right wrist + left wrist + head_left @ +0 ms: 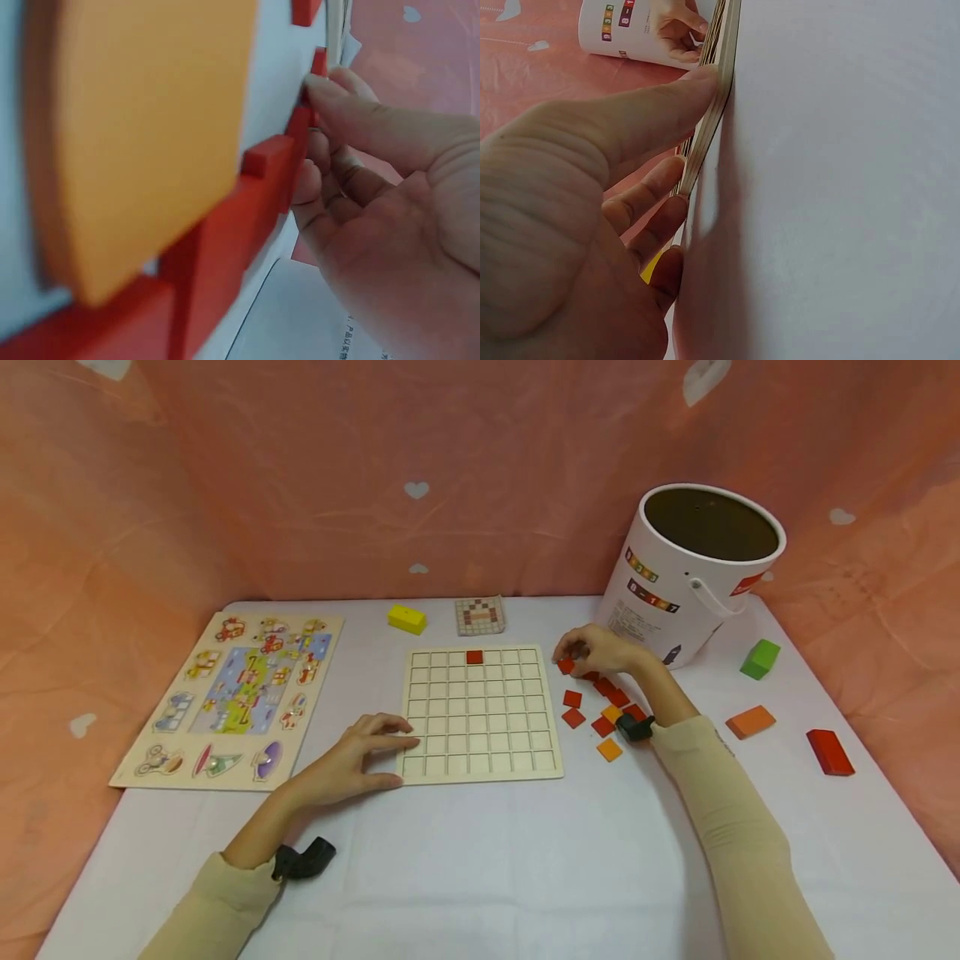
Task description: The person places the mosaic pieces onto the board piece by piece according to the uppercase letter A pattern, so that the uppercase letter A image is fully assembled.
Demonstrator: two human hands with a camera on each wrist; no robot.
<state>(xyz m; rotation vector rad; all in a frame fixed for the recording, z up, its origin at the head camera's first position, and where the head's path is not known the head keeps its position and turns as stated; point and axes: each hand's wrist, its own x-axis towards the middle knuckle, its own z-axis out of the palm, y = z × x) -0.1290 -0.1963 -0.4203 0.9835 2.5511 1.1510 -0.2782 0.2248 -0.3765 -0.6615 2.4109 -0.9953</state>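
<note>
A pale wooden grid board (480, 714) lies flat on the white cloth, with one red square tile (475, 657) in its top row. My left hand (352, 760) rests at the board's left edge, fingers fairly straight on its rim and thumb at the near corner. In the left wrist view, the thumb (667, 105) touches the board's edge (709, 124). Right of the board, my right hand (600, 650) pinches a red square tile (566, 667) between thumb and fingers, at the far end of a loose pile of red tiles (604, 687). Its fingertips partly hide that tile.
Two orange tiles (610, 749) lie among the red ones. A white bucket (652, 602) stands behind my right hand. A pattern card (480, 616) and yellow block (407, 619) lie beyond the board. A picture puzzle (225, 710) is at left; green (761, 659), orange (751, 722) and red (830, 752) blocks are at right.
</note>
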